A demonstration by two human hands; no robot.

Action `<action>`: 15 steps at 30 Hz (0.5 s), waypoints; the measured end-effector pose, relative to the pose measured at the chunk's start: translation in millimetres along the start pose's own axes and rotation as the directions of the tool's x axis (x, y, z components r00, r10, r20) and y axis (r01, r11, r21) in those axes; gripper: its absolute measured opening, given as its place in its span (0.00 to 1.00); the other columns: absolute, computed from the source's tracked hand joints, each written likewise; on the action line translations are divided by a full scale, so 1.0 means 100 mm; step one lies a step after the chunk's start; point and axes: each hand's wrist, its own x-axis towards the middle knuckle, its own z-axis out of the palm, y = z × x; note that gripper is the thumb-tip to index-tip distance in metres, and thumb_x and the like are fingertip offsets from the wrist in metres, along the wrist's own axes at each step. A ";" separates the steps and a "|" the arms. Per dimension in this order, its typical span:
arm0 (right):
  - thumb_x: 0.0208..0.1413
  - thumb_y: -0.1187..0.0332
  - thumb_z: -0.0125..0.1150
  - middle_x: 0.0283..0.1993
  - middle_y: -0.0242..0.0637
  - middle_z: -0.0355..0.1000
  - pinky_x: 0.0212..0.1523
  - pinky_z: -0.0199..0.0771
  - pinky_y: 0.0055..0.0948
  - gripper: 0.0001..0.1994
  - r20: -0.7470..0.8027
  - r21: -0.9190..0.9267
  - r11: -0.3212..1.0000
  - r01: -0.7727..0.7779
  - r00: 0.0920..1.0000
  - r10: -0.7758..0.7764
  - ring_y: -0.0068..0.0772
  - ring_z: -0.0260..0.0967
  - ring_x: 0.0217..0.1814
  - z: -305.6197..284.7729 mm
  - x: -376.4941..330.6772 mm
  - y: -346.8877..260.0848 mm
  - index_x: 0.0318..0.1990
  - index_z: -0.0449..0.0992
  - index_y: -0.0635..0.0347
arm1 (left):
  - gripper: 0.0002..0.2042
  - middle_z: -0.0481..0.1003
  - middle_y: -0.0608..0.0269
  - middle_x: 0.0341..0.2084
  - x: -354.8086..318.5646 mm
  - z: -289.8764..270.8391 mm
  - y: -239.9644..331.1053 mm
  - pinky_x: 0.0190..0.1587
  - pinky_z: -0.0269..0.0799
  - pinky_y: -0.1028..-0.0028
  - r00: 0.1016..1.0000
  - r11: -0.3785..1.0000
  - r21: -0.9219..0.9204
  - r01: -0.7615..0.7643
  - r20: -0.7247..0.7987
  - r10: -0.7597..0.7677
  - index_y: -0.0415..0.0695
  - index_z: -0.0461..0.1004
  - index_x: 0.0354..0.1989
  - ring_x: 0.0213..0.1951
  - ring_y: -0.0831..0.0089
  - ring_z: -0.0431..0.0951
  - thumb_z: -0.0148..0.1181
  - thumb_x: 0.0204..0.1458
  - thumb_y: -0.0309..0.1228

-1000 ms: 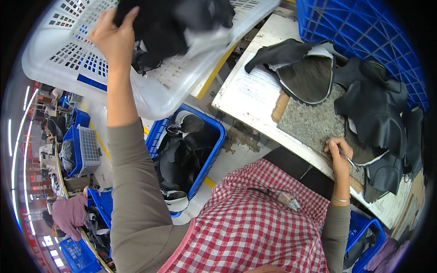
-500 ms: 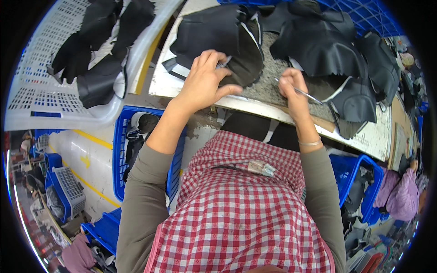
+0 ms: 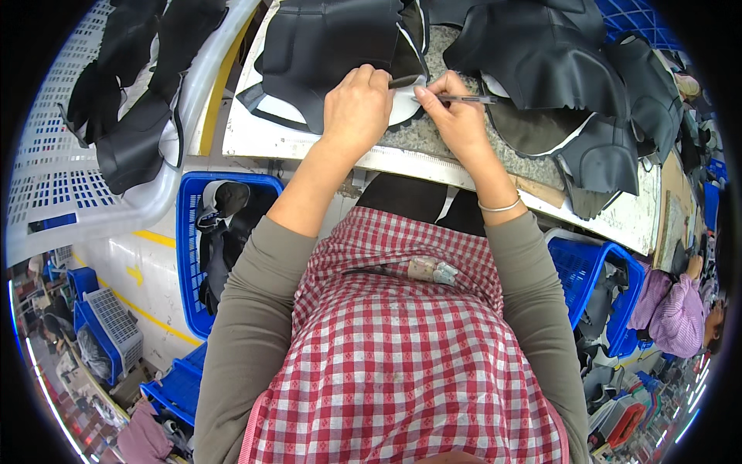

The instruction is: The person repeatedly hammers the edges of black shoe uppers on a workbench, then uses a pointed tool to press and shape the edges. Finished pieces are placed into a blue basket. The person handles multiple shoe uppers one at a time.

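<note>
The left hand presses a black leather piece on the worktable, fingers closed on its edge. The right hand grips a thin pen (tip at the edge). Many pieces wait beside; the work seems early.

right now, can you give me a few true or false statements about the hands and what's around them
1. The right hand holds a thin pen-like tool. True.
2. The left hand rests on a black shaped piece. True.
3. The white basket is empty. False: black pieces lie in it.
4. The right wrist is bare. False: it wears a thin bracelet.
5. A blue crate stands below the table edge. True.
</note>
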 end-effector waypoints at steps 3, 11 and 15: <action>0.61 0.58 0.70 0.24 0.32 0.75 0.28 0.71 0.28 0.15 0.016 -0.025 0.999 0.026 1.000 -0.026 0.24 0.70 0.24 0.01 0.00 0.02 0.33 0.75 0.59 | 0.08 0.77 0.58 0.34 0.00 0.00 0.00 0.41 0.80 0.62 1.000 1.000 0.007 -0.001 -0.009 0.001 0.42 0.79 0.37 0.41 0.60 0.81 0.67 0.52 0.30; 0.64 0.64 0.67 0.27 0.24 0.69 0.32 0.65 0.21 0.11 0.101 0.038 0.999 0.021 0.995 -0.025 0.15 0.62 0.30 -0.07 -0.02 0.02 0.34 0.74 0.60 | 0.10 0.78 0.62 0.36 0.03 -0.12 0.08 0.41 0.79 0.64 0.997 0.998 -0.035 0.058 0.062 -0.056 0.43 0.80 0.42 0.39 0.62 0.82 0.70 0.53 0.31; 0.66 0.62 0.66 0.30 0.23 0.68 0.34 0.65 0.20 0.10 0.084 0.369 0.914 -0.171 0.985 0.150 0.14 0.64 0.31 -0.25 -0.14 0.08 0.37 0.74 0.58 | 0.20 0.75 0.55 0.44 0.21 -0.41 -0.16 0.46 0.76 0.62 0.953 0.846 -0.529 -0.065 -0.286 -0.105 0.38 0.77 0.49 0.40 0.61 0.78 0.74 0.50 0.34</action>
